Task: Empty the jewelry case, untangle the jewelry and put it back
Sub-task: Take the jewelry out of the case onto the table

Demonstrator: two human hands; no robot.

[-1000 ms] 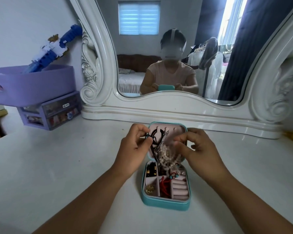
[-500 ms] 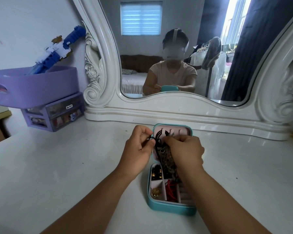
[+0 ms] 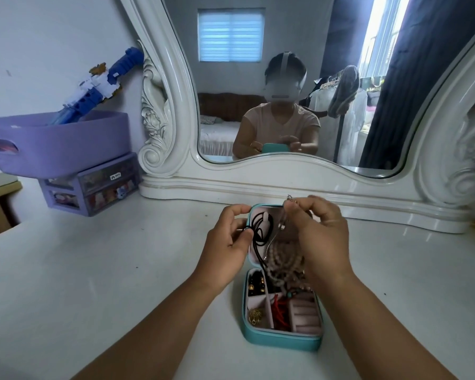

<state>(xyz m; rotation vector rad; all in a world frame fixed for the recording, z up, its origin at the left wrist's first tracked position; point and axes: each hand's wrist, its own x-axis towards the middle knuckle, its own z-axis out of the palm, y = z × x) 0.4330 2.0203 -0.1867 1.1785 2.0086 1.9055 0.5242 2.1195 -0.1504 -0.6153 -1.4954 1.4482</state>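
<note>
Right hand (image 3: pixel 317 237) has lifted, now pinching a thin chain (image 3: pixel 281 223); left hand (image 3: pixel 226 248) pinches the black cord (image 3: pixel 259 234) at 9 o'clock; emptying of the jewelry case (image 3: pixel 283 338) begins.

Soft daylight via mirror (image 3: pixel 299 78); glare on frame; edges bowed by wide-angle.

No text can be read anywhere; the small white label (image 3: pixel 115 176) on the front of the purple drawer unit (image 3: pixel 93 187) carries dark marks too small to make out, and a cartoon sticker (image 3: pixel 120 191) sits on the drawer below it
</note>
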